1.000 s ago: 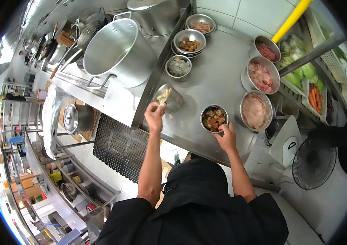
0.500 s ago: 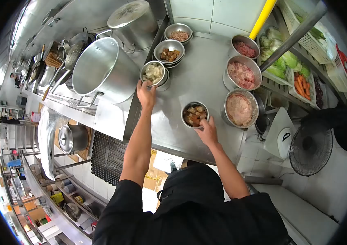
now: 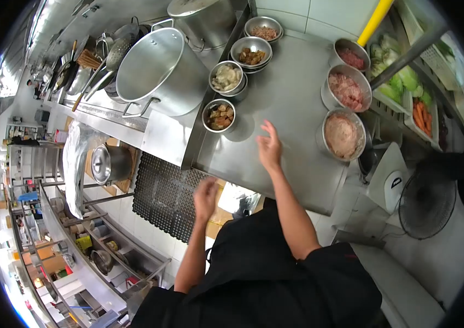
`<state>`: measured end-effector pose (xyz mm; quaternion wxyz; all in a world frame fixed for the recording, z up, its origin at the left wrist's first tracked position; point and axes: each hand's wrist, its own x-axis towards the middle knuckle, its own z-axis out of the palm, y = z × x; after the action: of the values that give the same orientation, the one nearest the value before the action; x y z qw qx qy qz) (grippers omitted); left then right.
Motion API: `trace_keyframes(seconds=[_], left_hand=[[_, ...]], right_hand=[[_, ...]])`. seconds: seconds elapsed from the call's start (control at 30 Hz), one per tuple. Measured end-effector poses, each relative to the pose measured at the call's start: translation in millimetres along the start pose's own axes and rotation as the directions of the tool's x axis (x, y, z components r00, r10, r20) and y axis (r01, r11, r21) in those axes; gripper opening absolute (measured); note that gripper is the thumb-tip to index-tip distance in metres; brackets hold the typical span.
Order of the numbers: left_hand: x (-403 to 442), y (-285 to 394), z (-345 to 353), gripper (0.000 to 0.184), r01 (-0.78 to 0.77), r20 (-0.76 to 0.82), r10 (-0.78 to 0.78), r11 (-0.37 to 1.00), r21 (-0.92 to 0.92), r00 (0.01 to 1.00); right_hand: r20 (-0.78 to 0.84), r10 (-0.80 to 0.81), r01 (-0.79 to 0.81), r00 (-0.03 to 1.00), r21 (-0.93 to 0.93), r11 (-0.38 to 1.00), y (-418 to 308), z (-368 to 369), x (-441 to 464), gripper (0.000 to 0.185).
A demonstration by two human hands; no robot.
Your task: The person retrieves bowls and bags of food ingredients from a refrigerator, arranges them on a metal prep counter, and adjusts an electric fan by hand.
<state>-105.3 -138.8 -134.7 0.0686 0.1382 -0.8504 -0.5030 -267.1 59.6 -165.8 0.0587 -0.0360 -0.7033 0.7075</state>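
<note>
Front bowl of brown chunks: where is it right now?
In the head view, the front bowl stands near the left edge of the counter, next to the bowl of white pieces.

From here I see the right hand (image 3: pixel 269 148) stretched farther forward, fingers (image 3: pixel 269 128) loosely parted, forearm (image 3: pixel 288 210) angled inward; the left hand (image 3: pixel 205 200), blurred, hangs nearer the body (image 3: pixel 259 262), fingers unclear

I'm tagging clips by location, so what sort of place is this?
Probably a commercial kitchen: a very large metal pot, metal bowls of food and a steel counter point to it.
</note>
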Motion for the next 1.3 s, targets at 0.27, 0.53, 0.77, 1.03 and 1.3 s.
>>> trace_keyframes(seconds=[0.27,0.53,0.77,1.03,1.3], left_hand=[[-46,-13,3,0.027,-0.178,0.856,0.044,0.982,0.057,0.516],[-21,-46,76,0.016,-0.22,0.879,0.417,0.903,-0.37,0.231],[-111,-297,59,0.013,-0.619,0.887,0.109,0.678,-0.396,-0.448],[-260,-236,-24,0.018,-0.809,0.845,-0.406,0.585,-0.051,-0.347],[-458,-143,15,0.044,-0.661,0.841,-0.539,0.612,0.434,0.053]], right_hand=[[-0.387,-0.093,-0.037,0.917,-0.314,0.949,9,-97,-133,0.026],[-0.593,-0.216,-0.062,0.776,-0.413,0.909,-108,-81,-407,0.017],[-0.762,0.169,-0.542,0.626,-0.269,0.796,7,-34,-764,0.026],[-0.893,0.437,-0.449,-0.109,0.437,0.78,5,-107,-1072,0.03],[-0.786,-0.047,-0.239,-0.616,0.13,0.962,-114,-311,-1287,0.055]])
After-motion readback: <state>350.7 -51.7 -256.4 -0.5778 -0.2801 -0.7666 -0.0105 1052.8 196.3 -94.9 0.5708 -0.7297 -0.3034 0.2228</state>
